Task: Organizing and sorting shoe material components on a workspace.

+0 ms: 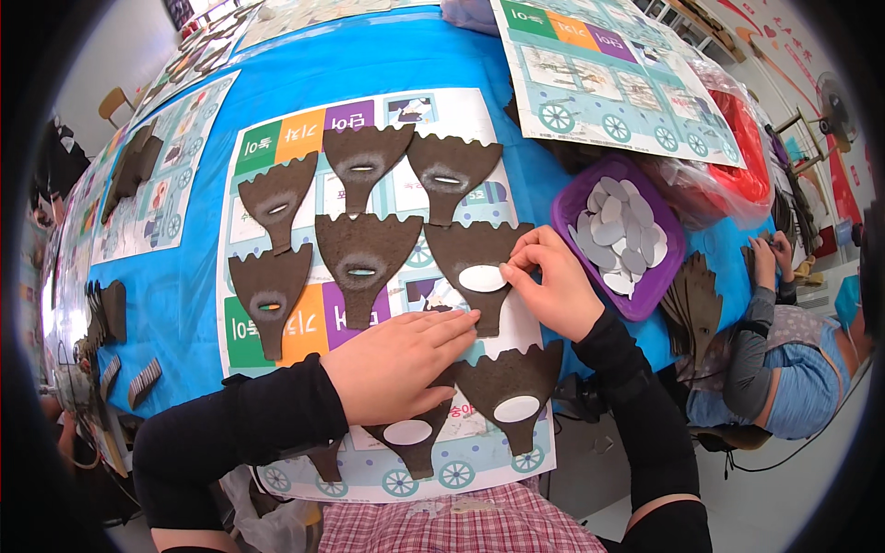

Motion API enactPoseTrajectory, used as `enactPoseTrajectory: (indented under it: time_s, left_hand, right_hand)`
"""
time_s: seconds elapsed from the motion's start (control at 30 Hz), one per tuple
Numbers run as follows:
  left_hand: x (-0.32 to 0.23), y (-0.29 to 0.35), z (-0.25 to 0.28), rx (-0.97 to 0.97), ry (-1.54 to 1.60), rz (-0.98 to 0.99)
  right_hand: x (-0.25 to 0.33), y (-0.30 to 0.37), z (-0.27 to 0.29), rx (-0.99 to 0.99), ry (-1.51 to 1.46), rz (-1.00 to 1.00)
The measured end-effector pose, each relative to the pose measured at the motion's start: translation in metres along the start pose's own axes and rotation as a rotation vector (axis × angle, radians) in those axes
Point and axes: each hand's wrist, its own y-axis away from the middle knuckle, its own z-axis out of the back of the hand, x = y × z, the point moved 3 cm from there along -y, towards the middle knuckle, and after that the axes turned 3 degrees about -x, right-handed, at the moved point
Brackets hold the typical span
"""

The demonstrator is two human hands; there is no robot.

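My right hand (555,281) pinches the right edge of a white oval piece (481,278), which lies over the narrow middle of a dark brown, scallop-topped fan-shaped piece (470,241). Flat and with fingers stretched out, my left hand (401,361) rests just left of that piece's stem, its fingertips touching the stem. Below, another brown piece (513,369) carries a white oval (517,409), and a second oval (407,432) sits on a piece partly under my left hand. Several brown pieces farther up, such as the middle one (364,244), have a slot with a pale smudge around it.
A printed sheet (249,323) lies under the pieces on a blue table cover (184,323). At the right stands a purple basket (564,217) of loose ovals. Beside it are stacked brown pieces (691,300). Another person's hands (770,258) are at the far right.
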Motion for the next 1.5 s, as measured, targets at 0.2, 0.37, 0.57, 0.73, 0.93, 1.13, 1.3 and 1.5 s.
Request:
enactPoseTrajectory:
  time_s: [0.2, 0.37, 0.57, 0.73, 0.93, 1.13, 1.3, 1.5]
  left_hand:
    - [-0.001, -0.001, 0.0, -0.001, -0.005, 0.004]
    - [-0.002, -0.002, 0.0, -0.006, -0.039, 0.004]
    - [-0.002, -0.001, 0.0, -0.066, -0.033, -0.025]
    - [-0.001, 0.0, 0.0, -0.057, -0.022, -0.021]
    - [-0.001, 0.0, 0.0, -0.06, -0.017, -0.028]
    - [0.001, -0.008, 0.011, -0.064, -0.006, 0.009]
    - [0.008, -0.022, 0.011, -0.168, -0.125, -0.048]
    - [0.003, -0.032, 0.014, -0.074, -0.218, -0.02]
  right_hand:
    - [-0.005, -0.002, 0.001, 0.012, -0.014, 0.03]
    - [-0.007, -0.007, 0.008, 0.055, -0.09, -0.052]
    - [-0.007, -0.006, 0.008, 0.064, -0.065, -0.078]
    - [-0.006, -0.006, 0.005, 0.056, -0.056, -0.049]
    - [-0.004, -0.006, 0.006, 0.066, -0.043, -0.048]
    - [-0.004, -0.007, 0.006, 0.05, 0.001, -0.018]
    - [-0.008, -0.008, 0.004, 0.025, 0.021, 0.039]
    - [0.001, -0.001, 0.002, -0.084, 0.028, 0.029]
